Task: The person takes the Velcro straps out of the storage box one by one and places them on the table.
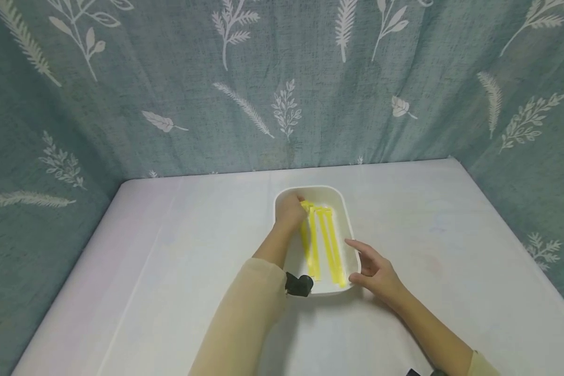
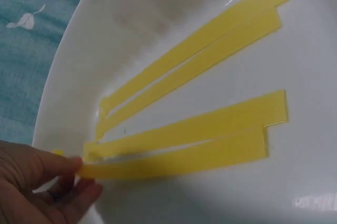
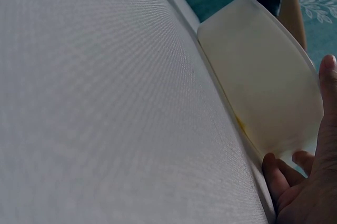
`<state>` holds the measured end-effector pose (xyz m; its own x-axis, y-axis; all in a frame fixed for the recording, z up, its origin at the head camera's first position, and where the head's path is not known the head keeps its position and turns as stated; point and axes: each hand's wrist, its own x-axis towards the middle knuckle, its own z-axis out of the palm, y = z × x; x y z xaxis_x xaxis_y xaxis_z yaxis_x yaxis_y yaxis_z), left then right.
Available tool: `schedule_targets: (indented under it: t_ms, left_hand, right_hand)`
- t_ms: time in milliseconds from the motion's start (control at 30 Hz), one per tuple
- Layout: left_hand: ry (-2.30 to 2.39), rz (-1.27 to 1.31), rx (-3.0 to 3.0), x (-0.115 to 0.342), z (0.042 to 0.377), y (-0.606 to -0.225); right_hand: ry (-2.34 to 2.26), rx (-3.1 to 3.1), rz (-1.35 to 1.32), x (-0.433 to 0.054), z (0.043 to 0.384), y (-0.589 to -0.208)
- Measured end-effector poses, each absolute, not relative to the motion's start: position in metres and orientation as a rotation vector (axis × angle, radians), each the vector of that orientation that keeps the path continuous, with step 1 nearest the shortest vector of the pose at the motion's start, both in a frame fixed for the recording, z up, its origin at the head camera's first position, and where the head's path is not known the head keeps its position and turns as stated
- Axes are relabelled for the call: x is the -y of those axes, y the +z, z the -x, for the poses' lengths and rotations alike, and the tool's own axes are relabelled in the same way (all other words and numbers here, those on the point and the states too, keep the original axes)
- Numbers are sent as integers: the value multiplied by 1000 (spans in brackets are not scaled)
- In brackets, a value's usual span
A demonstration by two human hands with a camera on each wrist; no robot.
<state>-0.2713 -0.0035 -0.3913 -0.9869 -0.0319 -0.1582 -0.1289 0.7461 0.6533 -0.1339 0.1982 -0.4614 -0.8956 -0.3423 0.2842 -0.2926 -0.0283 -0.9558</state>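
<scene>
The white tray [image 1: 332, 197] stands near the middle of the table, its far rim a little short of the table's far edge, with open tabletop stretching wide to the left and right. The left forearm crosses the tray's left rim, and the left hand [image 1: 290, 210] is inside by the far left corner, thumb and finger pinching the end of a yellow strip [image 2: 184, 162]. The right hand [image 1: 378, 274] is outside the right wall, thumb and fingers spread apart and touching the tray. Three other strips [image 2: 226, 120] lie on the tray floor; with the pinched one they form two pairs, a narrow gap within each pair and a wider band of floor between. They are flat, thin and long, and their ends toward the person are staggered. The tray has rounded corners, and its wall looks cloudy from outside, with a little yellow showing along the base. A white cloth [image 1: 188, 292] with a straight crease at left covers the table. A teal curtain [image 1: 178, 89] printed with white leaves and sprigs hangs behind and at both sides. A beige sleeve [image 1: 244, 313] covers the left arm.
</scene>
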Motion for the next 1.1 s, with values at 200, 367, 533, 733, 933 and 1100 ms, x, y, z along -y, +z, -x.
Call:
schedule_targets:
  t_ms: [200, 367, 533, 733, 933, 1100]
  left_hand:
    - [1338, 220, -2589, 6, 275, -379]
    - [1554, 182, -2392, 13, 274, -368]
    - [1652, 100, -2300, 23, 268, -359]
    - [1727, 87, -2239, 30, 267, -356]
    - [1790, 24, -2218, 31, 267, -351]
    - [1854, -16, -2220, 32, 263, -344]
  right_hand:
    - [-2117, -2169, 730, -199, 135, -461]
    - [-2114, -2177, 757, -199, 136, -462]
    - [-2119, -2175, 755, -198, 136, -461]
    - [-2106, -2176, 758, -199, 136, -460]
    - [-2105, -2168, 760, -200, 136, -460]
    - [-2107, -2158, 761, -200, 136, -460]
